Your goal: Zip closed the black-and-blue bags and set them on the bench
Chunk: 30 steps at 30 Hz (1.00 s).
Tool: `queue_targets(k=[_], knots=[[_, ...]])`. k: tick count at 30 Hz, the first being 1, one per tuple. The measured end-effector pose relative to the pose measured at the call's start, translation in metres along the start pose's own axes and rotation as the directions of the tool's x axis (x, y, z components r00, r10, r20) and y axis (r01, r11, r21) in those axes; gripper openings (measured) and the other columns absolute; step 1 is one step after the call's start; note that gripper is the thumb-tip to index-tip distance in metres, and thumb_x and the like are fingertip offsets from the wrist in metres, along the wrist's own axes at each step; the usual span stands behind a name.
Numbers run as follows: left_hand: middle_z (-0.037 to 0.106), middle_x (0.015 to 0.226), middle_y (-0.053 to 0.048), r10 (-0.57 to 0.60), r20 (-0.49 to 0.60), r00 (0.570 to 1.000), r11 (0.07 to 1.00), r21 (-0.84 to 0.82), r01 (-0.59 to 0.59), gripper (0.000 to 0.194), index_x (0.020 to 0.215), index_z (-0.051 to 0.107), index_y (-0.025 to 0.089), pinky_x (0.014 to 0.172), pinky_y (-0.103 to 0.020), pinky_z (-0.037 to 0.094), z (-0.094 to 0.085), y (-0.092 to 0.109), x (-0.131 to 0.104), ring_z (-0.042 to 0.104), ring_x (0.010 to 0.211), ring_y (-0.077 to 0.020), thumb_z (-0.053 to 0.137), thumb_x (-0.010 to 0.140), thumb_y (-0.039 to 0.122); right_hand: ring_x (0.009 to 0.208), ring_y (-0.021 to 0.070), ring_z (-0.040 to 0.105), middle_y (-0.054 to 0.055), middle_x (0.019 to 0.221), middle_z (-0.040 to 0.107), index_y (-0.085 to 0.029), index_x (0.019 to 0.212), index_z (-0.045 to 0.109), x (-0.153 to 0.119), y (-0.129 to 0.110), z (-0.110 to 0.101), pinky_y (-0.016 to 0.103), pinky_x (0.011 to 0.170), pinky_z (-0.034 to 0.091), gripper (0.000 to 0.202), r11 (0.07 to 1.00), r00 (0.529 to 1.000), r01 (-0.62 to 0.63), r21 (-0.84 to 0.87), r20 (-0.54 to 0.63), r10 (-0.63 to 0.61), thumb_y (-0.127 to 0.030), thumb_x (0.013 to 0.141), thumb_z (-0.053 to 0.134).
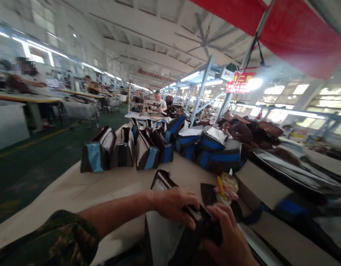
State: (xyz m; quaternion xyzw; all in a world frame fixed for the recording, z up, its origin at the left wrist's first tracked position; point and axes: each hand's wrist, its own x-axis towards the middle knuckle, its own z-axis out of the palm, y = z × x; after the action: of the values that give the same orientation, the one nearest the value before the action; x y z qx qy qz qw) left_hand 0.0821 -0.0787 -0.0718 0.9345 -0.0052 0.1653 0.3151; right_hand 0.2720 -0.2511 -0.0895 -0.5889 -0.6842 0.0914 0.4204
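Note:
A grey-white bag with dark trim (pixel 163 234) stands in front of me at the table's near edge, its opening facing up. My left hand (pixel 174 204) reaches across it from the left, fingers and thumb closed over the dark upper edge. On the other side, my right hand (pixel 228 234) grips the same bag's dark edge, thumb and fingers bent round it. Part of the bag lies hidden behind both hands, and its lower end runs out of view. Just beyond my right hand are a yellow-handled tool (pixel 221 186) and a small light-coloured bundle (pixel 229 183).
Several upright bags with blue panels (pixel 95 157) stand in a row across the pale table (pixel 115 181). Blue-and-black bags (pixel 220 159) are piled behind, with brown bags (pixel 242 129) farther right. Dark-trimmed pieces (pixel 292 173) lie at right. Co-workers sit at distant tables.

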Motion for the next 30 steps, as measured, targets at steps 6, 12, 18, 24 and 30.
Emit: queue_targets(k=[6,12,18,24,30], knots=[[0.061,0.082,0.002,-0.129,0.197,0.972,0.92,-0.342,0.191,0.055,0.101,0.071,0.016,0.065,-0.023,0.04,-0.027,0.017,0.026,0.053,0.073,-0.0128,0.081,0.075,0.063,0.108,0.0296,0.057,0.008,0.11,0.059,-0.02,0.085,0.068,0.036,-0.006,-0.031,0.043,0.095,0.045,0.028,0.998,0.985,-0.009,0.064,0.172,-0.002,-0.028,0.069,0.09],[0.062,0.085,0.001,-0.143,0.354,0.924,0.814,-0.489,0.314,0.048,0.101,0.075,0.017,0.069,-0.025,0.041,-0.023,0.034,0.02,0.054,0.078,-0.0141,0.088,0.07,0.052,0.085,0.0193,0.053,0.001,0.089,0.059,-0.021,0.084,0.062,0.028,-0.015,-0.053,0.032,0.076,0.04,0.028,0.935,0.94,-0.115,0.336,0.341,-0.007,-0.04,0.083,0.081],[0.065,0.086,0.002,-0.22,0.388,0.895,0.795,-0.46,0.394,0.042,0.096,0.076,0.019,0.072,-0.024,0.042,-0.016,0.032,0.019,0.058,0.081,-0.0148,0.087,0.071,0.051,0.077,0.0165,0.046,-0.001,0.082,0.056,-0.02,0.087,0.062,0.026,-0.015,-0.048,0.031,0.07,0.036,0.029,0.918,0.884,-0.22,0.331,0.465,0.044,-0.041,0.082,0.081],[0.066,0.084,0.001,-0.263,0.351,0.899,0.772,-0.481,0.414,0.038,0.092,0.077,0.017,0.071,-0.026,0.042,-0.011,0.032,0.022,0.059,0.08,-0.0154,0.084,0.075,0.05,0.069,0.0131,0.04,-0.003,0.078,0.051,-0.019,0.086,0.059,0.028,-0.013,-0.041,0.028,0.061,0.031,0.034,0.843,0.848,-0.342,0.416,0.523,0.085,-0.044,0.079,0.081],[0.064,0.081,0.001,-0.269,0.322,0.908,0.806,-0.44,0.395,0.024,0.09,0.077,0.016,0.069,-0.026,0.043,-0.004,0.029,0.026,0.059,0.077,-0.0154,0.077,0.078,0.037,0.067,0.0117,0.041,-0.004,0.073,0.051,-0.018,0.081,0.06,0.028,-0.014,-0.034,0.027,0.059,0.031,0.031,0.831,0.868,-0.37,0.415,0.474,0.15,-0.04,0.079,0.082]])
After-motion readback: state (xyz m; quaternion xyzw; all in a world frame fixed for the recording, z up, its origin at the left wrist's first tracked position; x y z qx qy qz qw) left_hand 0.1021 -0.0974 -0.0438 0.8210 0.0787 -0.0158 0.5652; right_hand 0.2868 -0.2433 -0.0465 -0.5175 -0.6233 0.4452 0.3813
